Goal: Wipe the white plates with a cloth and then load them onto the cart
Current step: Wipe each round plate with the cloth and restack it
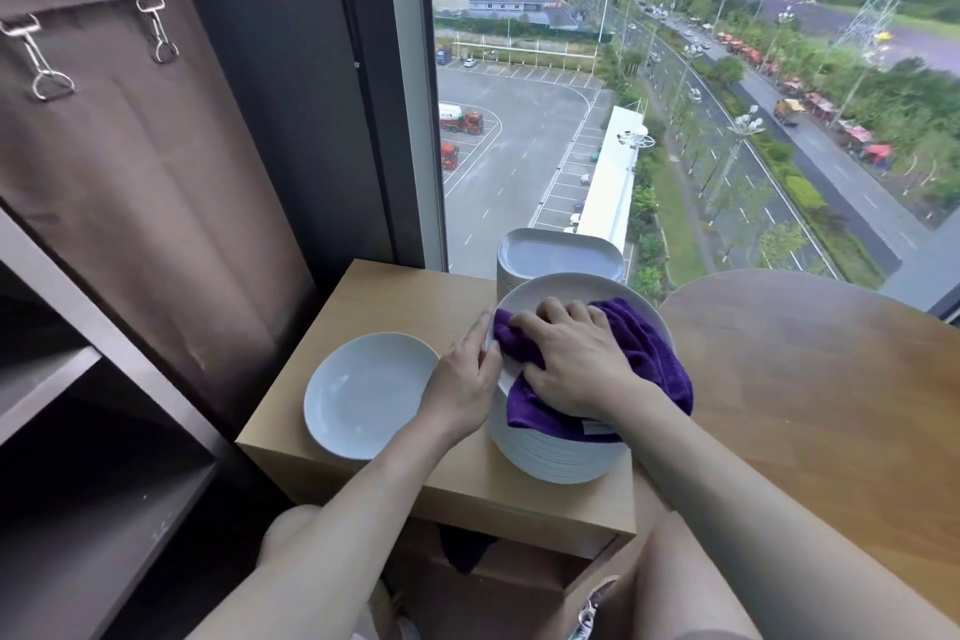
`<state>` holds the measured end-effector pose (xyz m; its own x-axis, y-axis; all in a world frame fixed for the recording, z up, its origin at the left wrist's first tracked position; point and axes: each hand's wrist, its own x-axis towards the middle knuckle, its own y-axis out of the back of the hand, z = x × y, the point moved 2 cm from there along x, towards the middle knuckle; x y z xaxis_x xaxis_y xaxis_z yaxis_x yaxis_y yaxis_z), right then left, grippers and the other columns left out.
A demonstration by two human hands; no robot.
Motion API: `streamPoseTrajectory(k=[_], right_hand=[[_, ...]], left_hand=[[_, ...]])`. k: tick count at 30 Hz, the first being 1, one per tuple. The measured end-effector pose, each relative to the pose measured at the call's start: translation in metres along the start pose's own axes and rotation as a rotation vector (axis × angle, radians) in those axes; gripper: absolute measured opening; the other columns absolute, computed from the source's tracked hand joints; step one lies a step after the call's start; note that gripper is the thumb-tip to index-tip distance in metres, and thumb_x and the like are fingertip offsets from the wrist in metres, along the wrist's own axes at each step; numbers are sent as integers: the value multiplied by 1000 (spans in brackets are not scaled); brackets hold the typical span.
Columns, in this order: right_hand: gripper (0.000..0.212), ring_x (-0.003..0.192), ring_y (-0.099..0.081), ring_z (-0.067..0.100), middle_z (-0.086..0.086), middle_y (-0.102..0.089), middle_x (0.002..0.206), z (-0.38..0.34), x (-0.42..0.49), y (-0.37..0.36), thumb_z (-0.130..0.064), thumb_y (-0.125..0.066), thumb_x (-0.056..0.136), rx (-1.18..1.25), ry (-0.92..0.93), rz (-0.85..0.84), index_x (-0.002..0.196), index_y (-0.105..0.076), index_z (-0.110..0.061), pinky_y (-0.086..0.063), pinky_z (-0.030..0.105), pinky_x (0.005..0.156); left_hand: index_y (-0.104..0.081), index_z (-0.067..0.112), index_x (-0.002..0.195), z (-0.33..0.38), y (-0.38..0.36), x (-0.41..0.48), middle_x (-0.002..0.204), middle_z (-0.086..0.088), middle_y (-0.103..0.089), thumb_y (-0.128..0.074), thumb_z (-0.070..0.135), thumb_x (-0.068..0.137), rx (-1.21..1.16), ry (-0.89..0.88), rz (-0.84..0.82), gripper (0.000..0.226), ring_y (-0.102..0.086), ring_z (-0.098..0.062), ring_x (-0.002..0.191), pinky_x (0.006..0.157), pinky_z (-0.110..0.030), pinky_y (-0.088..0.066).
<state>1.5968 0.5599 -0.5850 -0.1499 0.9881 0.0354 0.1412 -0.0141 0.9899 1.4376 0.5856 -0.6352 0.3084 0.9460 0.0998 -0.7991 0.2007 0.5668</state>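
Observation:
A tall stack of round white plates (561,457) stands on a small wooden cabinet (395,307). The top plate (566,286) is tilted up off the stack. My left hand (462,379) grips its left rim. My right hand (576,353) presses a purple cloth (649,353) onto the plate's face, fingers curled into the cloth. One round white plate (363,395) lies alone on the cabinet to the left. Behind the round stack is a stack of square white plates (556,255). The cart's dark shelves (62,379) are at the far left.
A brown fabric bag (130,146) hangs on the cart's side. A round wooden table (805,379) adjoins the cabinet on the right. A full-height window (675,94) rises directly behind the plates. My knees show below the cabinet's front edge.

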Motion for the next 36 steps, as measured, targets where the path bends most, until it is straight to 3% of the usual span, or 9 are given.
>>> streamPoseTrajectory(k=[5,8,11,14,18,20,23,29,36], right_hand=[[52,125,-38,23,-7,-47,126,6,-23,13,-41,-49,88,110,53,-127,140,-49,-44,-21,41,115],[54,123,-41,20,-10,-46,125,13,-41,19,-55,-39,88,42,73,-162,141,-47,-49,-19,41,114],[63,124,-41,19,-12,-46,126,25,-58,22,-74,-28,86,-59,54,-119,144,-40,-54,-6,50,119],[68,131,-37,22,-10,-45,134,38,-67,23,-75,-23,86,-120,-14,-107,149,-33,-53,8,62,118],[63,119,-41,23,-3,-48,123,56,-57,30,-66,-22,85,-207,-141,-66,139,-47,-46,-24,54,99],[53,113,-42,24,0,-49,114,65,-47,33,-61,-27,87,-230,-215,-29,125,-58,-40,-26,48,87],[41,112,-45,26,3,-53,115,67,-30,34,-53,-34,92,-246,-273,6,111,-65,-34,-31,50,89],[55,130,-41,37,12,-46,144,46,-10,19,-56,-35,94,-302,-246,-10,142,-48,-33,-26,65,105],[73,132,-35,34,6,-36,148,20,-11,5,-62,-34,86,-163,-61,-106,156,-22,-44,-17,68,109]], left_hand=[[-23,34,164,0,0,-1,166,7,-36,-31,35,112,21,19,-32,53,-35,-14,150,115,-31,-36],[-21,39,164,1,2,2,158,-13,-44,-35,30,111,-77,31,-70,55,-43,-30,143,116,-39,-37],[-24,48,160,2,6,7,127,-15,-64,-38,28,110,-137,74,-125,56,-59,-38,116,105,-48,-46],[-25,53,158,0,10,8,87,3,-56,-41,30,110,-139,78,-162,55,-54,-16,81,90,-40,-50],[-26,53,158,0,16,11,85,0,-53,-46,31,109,-130,111,-203,58,-54,-13,76,81,-31,-53],[-27,54,157,2,18,11,84,1,-53,-49,30,108,-158,120,-221,59,-55,-11,73,73,-25,-54],[-26,56,155,5,20,10,87,1,-55,-50,29,108,-176,130,-235,59,-58,-11,73,73,-27,-57],[-27,56,154,5,20,10,92,-2,-56,-54,31,107,-204,137,-245,60,-60,-5,68,71,-24,-57],[-26,60,154,1,19,6,96,-3,-55,-64,32,91,-291,170,-309,79,-61,-14,79,76,-27,-54]])
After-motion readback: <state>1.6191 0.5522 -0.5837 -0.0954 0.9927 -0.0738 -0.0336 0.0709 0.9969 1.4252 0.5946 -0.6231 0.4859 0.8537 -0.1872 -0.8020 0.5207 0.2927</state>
